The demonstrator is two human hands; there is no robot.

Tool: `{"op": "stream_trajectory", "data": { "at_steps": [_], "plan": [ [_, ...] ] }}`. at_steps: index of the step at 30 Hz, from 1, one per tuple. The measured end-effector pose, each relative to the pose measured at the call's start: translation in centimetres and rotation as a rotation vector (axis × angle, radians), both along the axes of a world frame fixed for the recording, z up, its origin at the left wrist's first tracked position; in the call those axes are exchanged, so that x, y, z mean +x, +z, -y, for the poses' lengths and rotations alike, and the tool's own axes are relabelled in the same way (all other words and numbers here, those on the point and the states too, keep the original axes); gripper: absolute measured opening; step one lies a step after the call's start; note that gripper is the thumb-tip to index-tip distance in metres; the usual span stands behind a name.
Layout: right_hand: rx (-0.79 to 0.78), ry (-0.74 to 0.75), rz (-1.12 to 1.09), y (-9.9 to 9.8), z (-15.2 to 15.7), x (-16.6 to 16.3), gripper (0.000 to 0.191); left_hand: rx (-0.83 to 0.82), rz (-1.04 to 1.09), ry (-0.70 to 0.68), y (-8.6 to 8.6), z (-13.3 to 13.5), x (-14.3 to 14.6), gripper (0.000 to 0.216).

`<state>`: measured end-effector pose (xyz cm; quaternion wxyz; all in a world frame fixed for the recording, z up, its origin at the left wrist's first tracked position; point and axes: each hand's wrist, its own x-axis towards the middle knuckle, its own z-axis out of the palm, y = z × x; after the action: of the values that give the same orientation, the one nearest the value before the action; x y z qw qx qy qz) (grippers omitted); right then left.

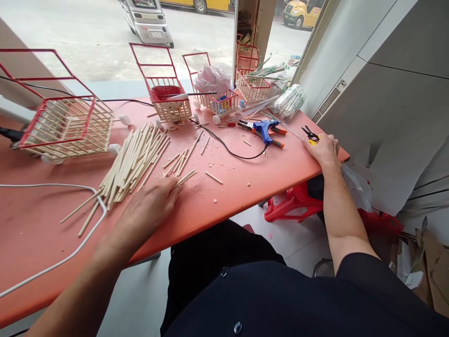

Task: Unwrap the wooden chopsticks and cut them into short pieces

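Note:
My left hand [154,201] rests on the orange table, its fingers closed on a few short wooden sticks [186,178] that poke out past the fingertips. Just behind it lies a large pile of long, thin sticks [131,161], and some shorter cut sticks [177,161] are scattered nearby. At the table's right end, my right hand [324,150] is closed around small black cutting pliers [310,134] with yellow on the handle. The pliers' jaws point up and away from me; most of the handle is hidden in the palm.
A blue glue gun [265,130] with a black cord lies mid-table beside orange-handled pliers [278,131]. Several stick-built carts [70,135] with red frames line the back. Clear-wrapped bundles [289,102] sit at the back right. A white cable [75,250] crosses the left side.

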<state>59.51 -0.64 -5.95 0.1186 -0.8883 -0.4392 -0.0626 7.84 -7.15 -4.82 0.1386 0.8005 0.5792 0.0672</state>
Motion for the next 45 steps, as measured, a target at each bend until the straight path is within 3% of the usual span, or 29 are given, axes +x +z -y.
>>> {"op": "stream_trajectory", "data": {
  "at_steps": [5, 13, 18, 26, 34, 38, 40, 43, 45],
  "plan": [
    [0.06, -0.007, 0.008, -0.7, 0.2, 0.0, 0.072, 0.035, -0.054, -0.006, 0.2, 0.4, 1.4, 0.026],
    [0.197, -0.016, -0.075, -0.8, 0.4, -0.3, 0.06, 0.041, -0.152, 0.035, -0.3, 0.6, 2.4, 0.03],
    [0.268, 0.009, -0.133, -0.8, 0.6, -0.5, 0.054, 0.082, -0.077, 0.02, -0.2, 1.2, 2.3, 0.024],
    [0.244, 0.028, -0.112, -0.9, 0.5, -0.1, 0.051, 0.013, -0.123, 0.025, -0.6, 3.4, 1.6, 0.029],
    [0.245, 0.019, -0.095, -1.1, 0.2, 0.1, 0.046, 0.073, -0.13, 0.106, -1.0, 3.1, 1.3, 0.026],
    [0.224, 0.011, -0.085, -1.1, 0.2, 0.1, 0.044, 0.083, 0.088, 0.116, -1.3, 2.5, 1.2, 0.023],
    [0.219, 0.022, -0.085, -1.2, 0.3, 0.1, 0.046, -0.028, 0.364, 0.104, -1.2, 2.0, 0.9, 0.022],
    [0.23, 0.003, -0.073, -1.3, 0.2, 0.0, 0.053, -0.328, 0.895, 0.123, -0.9, 1.0, 0.6, 0.022],
    [0.224, -0.016, -0.068, -1.3, 0.2, 0.0, 0.059, -0.391, 1.174, 0.179, -0.8, 0.3, 0.7, 0.022]
  ]
}}
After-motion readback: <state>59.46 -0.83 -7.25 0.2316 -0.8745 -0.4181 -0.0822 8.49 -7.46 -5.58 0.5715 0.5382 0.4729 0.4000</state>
